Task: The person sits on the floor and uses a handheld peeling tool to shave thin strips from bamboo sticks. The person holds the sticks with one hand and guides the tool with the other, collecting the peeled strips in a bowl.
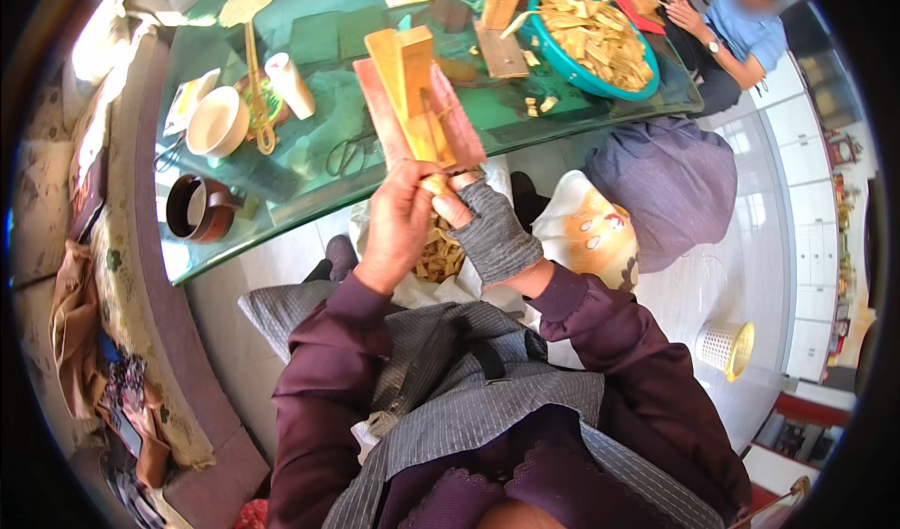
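In front of me, my left hand (396, 221) and my right hand (487, 224) meet at the table's near edge. The right one wears a grey fingerless wrap. Both are closed, with fingers pinched round a small pale yellow strip (434, 184), mostly hidden by the fingers. Right beyond them a wooden block stand (417, 83), made of angled yellowish pieces, rests on a pink cloth (382, 107) at the glass edge. Below my hands, a white bag (412, 290) holds more yellow strips (439, 252).
On the glass table (309, 168) are a teal basin (539, 55) heaped with yellow strips, a white bowl (217, 124), a brown mug (202, 208), scissors (347, 156) and a fly swatter (250, 46). A person in blue (750, 37) sits far right. A white basket (724, 349) stands on the floor.
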{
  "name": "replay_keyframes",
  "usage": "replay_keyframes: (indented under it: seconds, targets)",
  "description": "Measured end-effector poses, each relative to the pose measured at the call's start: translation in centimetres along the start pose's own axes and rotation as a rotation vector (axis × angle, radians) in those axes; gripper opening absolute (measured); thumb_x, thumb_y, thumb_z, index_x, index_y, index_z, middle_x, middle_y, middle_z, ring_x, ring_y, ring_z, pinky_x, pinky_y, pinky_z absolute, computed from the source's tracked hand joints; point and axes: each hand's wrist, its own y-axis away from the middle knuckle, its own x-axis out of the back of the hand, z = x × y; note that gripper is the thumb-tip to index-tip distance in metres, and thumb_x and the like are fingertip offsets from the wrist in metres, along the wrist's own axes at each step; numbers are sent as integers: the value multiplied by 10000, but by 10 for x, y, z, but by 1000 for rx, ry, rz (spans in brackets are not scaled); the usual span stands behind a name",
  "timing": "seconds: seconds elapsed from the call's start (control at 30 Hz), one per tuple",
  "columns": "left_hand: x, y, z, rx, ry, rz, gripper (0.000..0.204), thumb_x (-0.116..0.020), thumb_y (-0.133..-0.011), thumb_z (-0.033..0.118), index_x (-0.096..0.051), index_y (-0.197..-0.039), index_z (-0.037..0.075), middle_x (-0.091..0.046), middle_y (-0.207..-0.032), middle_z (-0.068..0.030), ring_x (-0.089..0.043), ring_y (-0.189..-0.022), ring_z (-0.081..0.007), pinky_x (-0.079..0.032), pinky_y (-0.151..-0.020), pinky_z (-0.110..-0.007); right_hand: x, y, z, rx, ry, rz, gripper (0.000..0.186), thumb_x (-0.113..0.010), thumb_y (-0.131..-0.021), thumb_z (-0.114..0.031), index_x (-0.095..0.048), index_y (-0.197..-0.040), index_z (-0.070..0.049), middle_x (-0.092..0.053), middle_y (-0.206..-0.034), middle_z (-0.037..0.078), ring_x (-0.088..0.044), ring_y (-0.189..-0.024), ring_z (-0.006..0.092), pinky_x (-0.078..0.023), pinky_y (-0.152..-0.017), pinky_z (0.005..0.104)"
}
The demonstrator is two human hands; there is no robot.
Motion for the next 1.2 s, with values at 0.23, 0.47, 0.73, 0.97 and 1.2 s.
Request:
replay_keyframes:
  seconds: [0.23,0.47,0.73,0.97,1.2]
  targets:
    - [9,-7,14,504,862,-123,114,-484,-934,50,-538,-1024,5,-628,-986,-88,-619,-867,-153,-494,-802,-275,29,-17,-6,111,304,55,215,-575,-881,-246,-603,-917,-36,-603,-787,128,-593,-719,284,-472,-629,378]
    - [10,-5,-11,212,616,-112,118,-548,-897,1,-536,-1014,2,-610,-883,-23,-585,-791,-87,-468,-729,-220,22,-7,-18,-491,-553,-164,281,-588,-907,-309,-674,-916,-42,-512,-602,-29,-444,-506,51,-356,-470,215]
    - [6,-5,20,261,471,-85,105,-521,-943,86,-534,-977,-12,-594,-757,-34,-569,-708,-94,-465,-693,-225,18,-15,1,-590,-523,-16,338,-545,-918,-367,-592,-846,-40,-544,-606,0,-483,-487,65,-378,-434,211]
    - [19,-5,10,165,319,-15,69,-577,-906,53,-568,-870,-5,-605,-743,-24,-561,-640,-72,-457,-626,-208,46,-17,16,-764,-882,100,442,-457,-941,-484,-536,-958,-49,-415,-640,-22,-391,-462,44,-281,-402,188]
    - [26,-10,21,-175,-346,6,309,-733,-745,74,-598,-1018,26,-628,-972,-99,-611,-836,-225,-486,-747,-302,36,1,24,-739,-648,73,131,-622,-862,-202,-573,-842,-82,-469,-557,-35,-416,-464,51,-313,-424,208]
